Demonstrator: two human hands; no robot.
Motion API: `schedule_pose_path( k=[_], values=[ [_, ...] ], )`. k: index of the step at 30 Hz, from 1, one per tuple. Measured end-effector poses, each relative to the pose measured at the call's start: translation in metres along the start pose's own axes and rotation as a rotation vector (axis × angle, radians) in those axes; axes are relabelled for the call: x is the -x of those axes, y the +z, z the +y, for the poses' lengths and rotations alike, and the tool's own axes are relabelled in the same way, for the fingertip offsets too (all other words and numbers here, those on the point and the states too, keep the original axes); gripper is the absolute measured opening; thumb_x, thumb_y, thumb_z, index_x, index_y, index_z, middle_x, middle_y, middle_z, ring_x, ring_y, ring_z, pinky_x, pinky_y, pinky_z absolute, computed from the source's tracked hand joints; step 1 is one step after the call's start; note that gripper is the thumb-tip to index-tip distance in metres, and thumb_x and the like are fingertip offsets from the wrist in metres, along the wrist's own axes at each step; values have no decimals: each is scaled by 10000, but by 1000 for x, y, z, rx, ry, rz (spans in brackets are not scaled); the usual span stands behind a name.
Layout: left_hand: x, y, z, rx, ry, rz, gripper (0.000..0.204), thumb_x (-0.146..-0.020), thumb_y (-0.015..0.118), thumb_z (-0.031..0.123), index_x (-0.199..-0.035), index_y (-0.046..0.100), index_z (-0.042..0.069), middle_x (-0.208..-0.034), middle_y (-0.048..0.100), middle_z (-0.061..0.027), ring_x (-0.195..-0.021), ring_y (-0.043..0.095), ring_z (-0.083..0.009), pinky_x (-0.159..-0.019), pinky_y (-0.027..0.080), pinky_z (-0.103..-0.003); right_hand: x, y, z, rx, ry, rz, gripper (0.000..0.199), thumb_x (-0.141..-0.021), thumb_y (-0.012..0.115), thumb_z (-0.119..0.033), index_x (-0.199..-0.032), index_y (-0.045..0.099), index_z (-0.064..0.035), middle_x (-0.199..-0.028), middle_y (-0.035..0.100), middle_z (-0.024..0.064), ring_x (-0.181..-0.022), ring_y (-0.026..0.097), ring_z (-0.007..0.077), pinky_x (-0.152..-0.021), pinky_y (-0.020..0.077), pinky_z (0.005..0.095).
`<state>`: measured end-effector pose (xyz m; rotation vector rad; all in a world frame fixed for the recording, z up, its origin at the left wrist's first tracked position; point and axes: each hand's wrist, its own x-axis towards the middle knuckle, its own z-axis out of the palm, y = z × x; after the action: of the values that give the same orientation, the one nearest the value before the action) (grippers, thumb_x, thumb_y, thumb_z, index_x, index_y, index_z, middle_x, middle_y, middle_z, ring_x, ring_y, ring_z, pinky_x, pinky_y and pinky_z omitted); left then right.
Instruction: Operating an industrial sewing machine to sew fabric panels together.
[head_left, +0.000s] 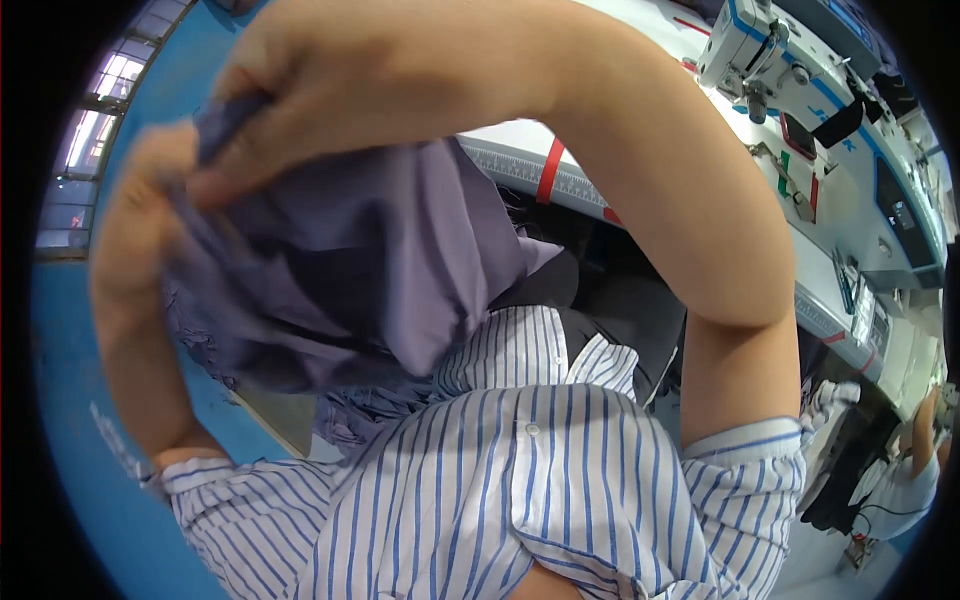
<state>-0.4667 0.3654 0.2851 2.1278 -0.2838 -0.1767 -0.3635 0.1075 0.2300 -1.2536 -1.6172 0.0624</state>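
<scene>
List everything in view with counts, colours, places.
Creased cloth: piece count unclear, grey-purple, at both hands
Boxy sewing machine: one, white and blue, upper right
Worktable: one, white, upper right
Ruler strip: one, grey, worktable's edge
Tape strips: several, red, on worktable
Barred window: one, dark-framed, upper left
Smooth surface: one, blue, left
Co-worker: one, white top, right edge
Striped shirt: one, white-and-blue, lower centre
Left hand: one, bare, left
Right hand: one, bare, upper left

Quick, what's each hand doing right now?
Left hand: at the purple cloth, too blurred to tell its grip.
Right hand: closed, pinching the cloth between thumb and fingers.
</scene>
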Motion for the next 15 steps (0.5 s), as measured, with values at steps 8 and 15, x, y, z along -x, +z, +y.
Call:
schedule_pose_path(
  k=[8,15],
  values=[
    [67,-264,-87,-218,43,314,328,-982,506,235,-1233,563,33,-1195,582,-107,-1045,577,-165,-872,482,-285,128,8,-12,-531,686,-164,316,-762,797,-255,-854,644,6,-723,634,6,-636,570,85,-559,460,233],
    [-4,-235,-92,-252,61,758,436,-1022,440,254,-1367,455,-13,-1306,521,-152,-1199,540,-216,-963,485,-322,229,35,-5,-352,1015,-189,240,-815,701,-178,-776,626,47,-608,582,43,-551,504,90,-525,405,246]
  ],
)
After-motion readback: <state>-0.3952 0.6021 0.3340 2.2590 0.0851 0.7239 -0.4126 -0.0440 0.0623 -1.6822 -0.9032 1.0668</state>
